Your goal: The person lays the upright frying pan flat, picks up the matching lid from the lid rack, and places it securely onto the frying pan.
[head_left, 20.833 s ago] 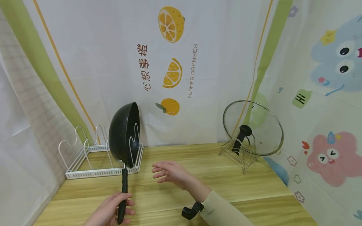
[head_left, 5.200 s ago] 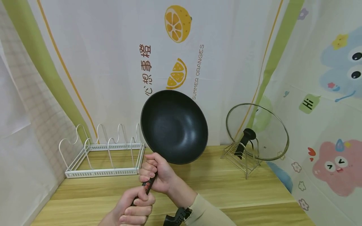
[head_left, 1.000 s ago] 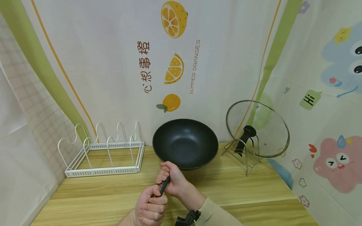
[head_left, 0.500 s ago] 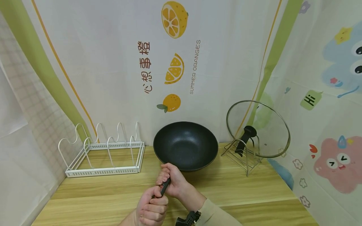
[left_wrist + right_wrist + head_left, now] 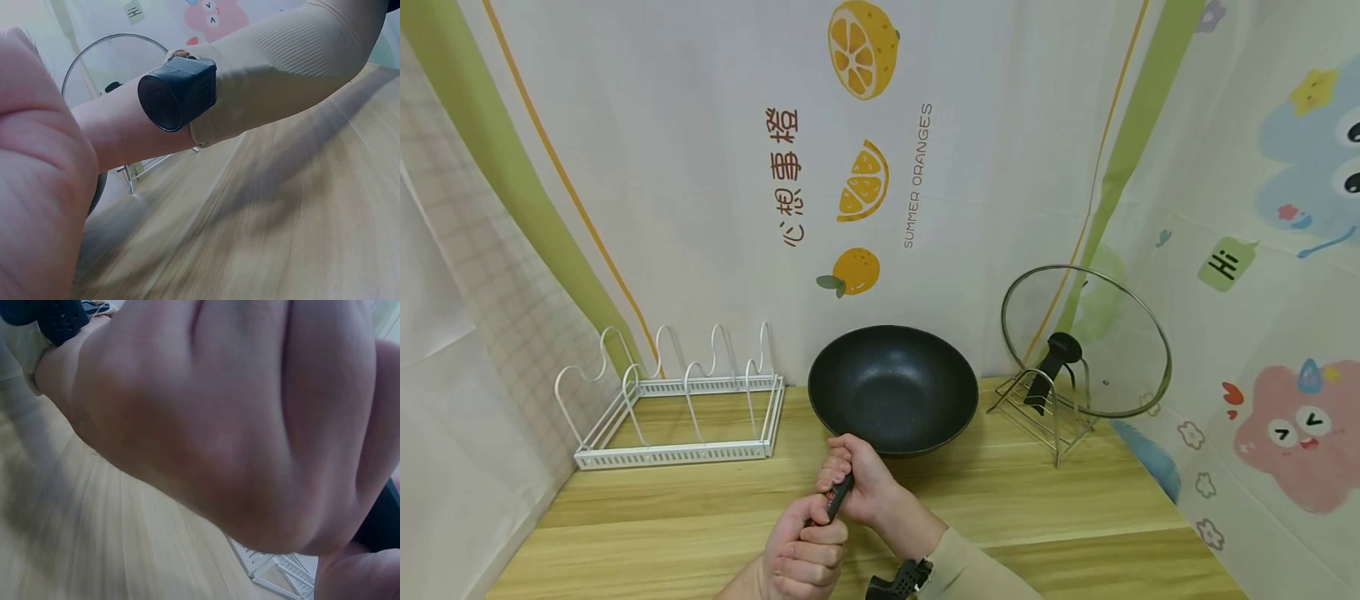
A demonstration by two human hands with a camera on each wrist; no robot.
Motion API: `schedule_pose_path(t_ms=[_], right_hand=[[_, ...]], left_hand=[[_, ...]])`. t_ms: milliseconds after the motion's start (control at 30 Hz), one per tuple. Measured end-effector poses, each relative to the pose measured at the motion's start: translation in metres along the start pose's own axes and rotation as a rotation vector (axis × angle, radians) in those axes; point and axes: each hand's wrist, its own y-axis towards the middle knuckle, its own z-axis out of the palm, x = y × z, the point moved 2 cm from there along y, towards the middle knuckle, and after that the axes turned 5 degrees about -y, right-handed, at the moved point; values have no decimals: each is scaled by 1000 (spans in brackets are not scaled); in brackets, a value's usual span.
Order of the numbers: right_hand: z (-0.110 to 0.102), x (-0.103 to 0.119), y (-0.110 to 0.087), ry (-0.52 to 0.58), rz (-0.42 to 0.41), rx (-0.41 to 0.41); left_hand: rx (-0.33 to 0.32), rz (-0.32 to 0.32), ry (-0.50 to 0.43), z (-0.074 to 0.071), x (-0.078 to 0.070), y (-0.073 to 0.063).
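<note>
A black wok (image 5: pixel 891 392) sits low at the back middle of the wooden tabletop (image 5: pixel 647 525), its hollow side facing up and toward me. My left hand (image 5: pixel 805 550) grips the near end of its black handle (image 5: pixel 839 496). Closer to the pan, my right hand (image 5: pixel 861 479) wraps the same handle, thumb side up. Most of the handle is hidden inside both fists. The wok's interior shows nothing in it. In the right wrist view, curled fingers fill much of the frame, and a dark bit of handle (image 5: pixel 382 522) shows at the right edge.
Left of the wok stands a white wire rack (image 5: pixel 673 455) with looped dividers. To the right, a small metal stand (image 5: pixel 1054 437) holds a glass lid (image 5: pixel 1120 350) upright, its black knob facing me. A printed curtain (image 5: pixel 700 208) hangs behind the table.
Earlier the wok stood in the white rack, with my right hand open. Later both hands held it raised and tilted; now it is lower and farther right, having sunk slightly within the last second.
</note>
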Motion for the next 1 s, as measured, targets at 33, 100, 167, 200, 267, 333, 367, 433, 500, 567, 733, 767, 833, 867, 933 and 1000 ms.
schedule_pose_path(t_ms=[33, 100, 167, 200, 267, 333, 367, 433, 500, 567, 733, 767, 833, 867, 933, 1000], right_hand=[[-1, 0, 0, 0, -1, -1], [-2, 0, 1, 2, 0, -3], [-3, -1, 2, 5, 0, -6], [-4, -1, 2, 6, 0, -8], [-5, -1, 3, 6, 1, -12], [-6, -2, 3, 5, 0, -15], [-6, -2, 4, 4, 1, -15], [-7, -2, 4, 3, 3, -15], [-8, -2, 5, 2, 5, -14], [-9, -2, 6, 0, 5, -13], [-10, -2, 7, -2, 4, -12], [-11, -2, 7, -1, 6, -13], [-11, -3, 8, 0, 7, -14], [-12, -3, 8, 0, 7, -15], [-12, -3, 9, 0, 8, -16], [-12, -3, 9, 1, 7, -17]], left_hand=[[-1, 1, -1, 0, 0, 0], [-5, 3, -1, -1, 0, -1], [-11, 3, 3, -2, 1, -2], [-14, 2, 6, -3, 1, -2], [-16, 1, 7, -4, 1, -3], [-17, 3, 4, -5, 1, -4], [-17, 4, 4, -5, 1, -4], [-20, 7, 2, -6, 1, -5], [-25, 10, 4, -7, 1, -6], [-28, 10, 3, -8, 1, -7], [-30, 14, -4, -9, 1, -8], [-30, 16, -7, -10, 2, -9], [-30, 15, -10, -10, 1, -9], [-29, 15, -11, -10, 1, -9], [-30, 13, -10, -11, 1, -10], [-32, 12, -7, -12, 1, -10]])
